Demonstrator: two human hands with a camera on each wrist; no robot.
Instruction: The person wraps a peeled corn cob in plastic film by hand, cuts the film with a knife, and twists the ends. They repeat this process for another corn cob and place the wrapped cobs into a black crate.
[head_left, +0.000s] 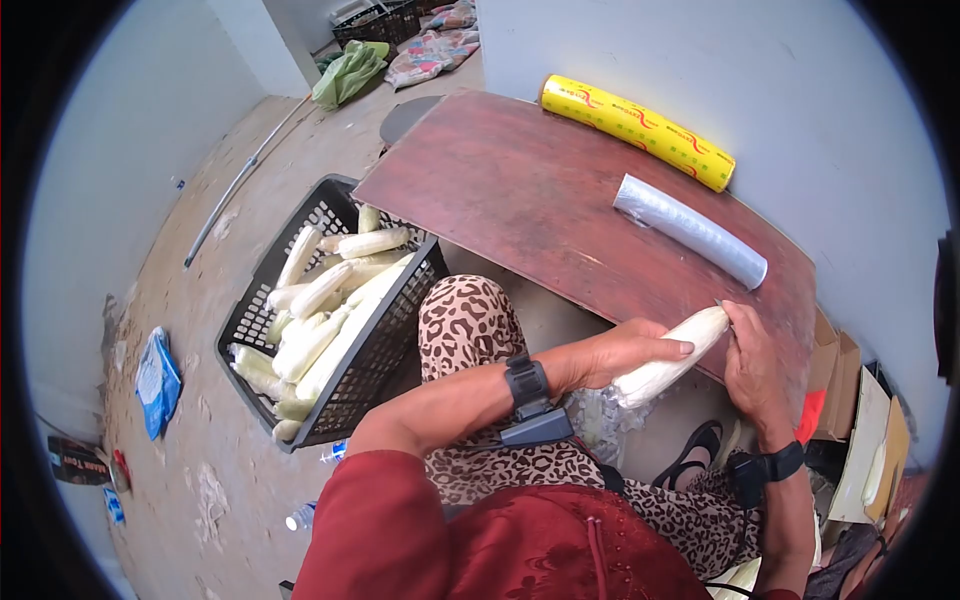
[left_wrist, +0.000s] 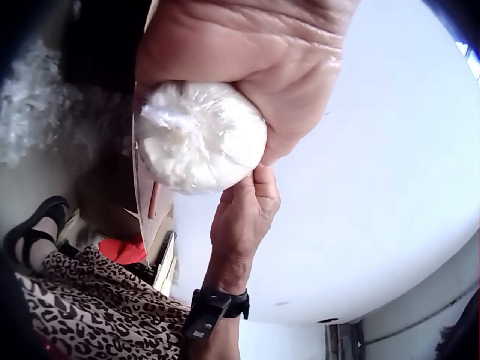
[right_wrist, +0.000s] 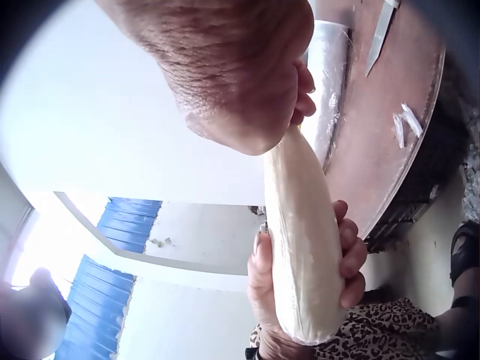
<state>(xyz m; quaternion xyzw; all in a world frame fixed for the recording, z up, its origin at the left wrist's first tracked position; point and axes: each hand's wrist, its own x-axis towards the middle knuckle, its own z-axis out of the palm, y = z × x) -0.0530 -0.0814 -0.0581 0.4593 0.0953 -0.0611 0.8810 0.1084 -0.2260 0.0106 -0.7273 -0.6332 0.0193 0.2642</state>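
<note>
A pale ear of corn in its husk (head_left: 670, 360), covered in shiny clear film, is held above my lap at the table's near edge. My left hand (head_left: 622, 352) grips its thick end, thumb along the top and fingers curled underneath. In the left wrist view, the film is gathered in creases over the rounded end of the ear (left_wrist: 202, 139). My right hand (head_left: 757, 360) pinches the narrow tip with curled fingers. Seen from the right wrist, the ear (right_wrist: 304, 240) stretches between both hands, its tip hidden behind my right hand (right_wrist: 240, 82).
On the reddish-brown table (head_left: 490, 170) lie a clear film roll (head_left: 690, 230), a yellow printed roll (head_left: 637, 130), a knife (right_wrist: 381, 37) and film scraps (right_wrist: 409, 120). A black crate (head_left: 345, 405) with several similar pale ears stands left. Cardboard (head_left: 840, 385) is at right.
</note>
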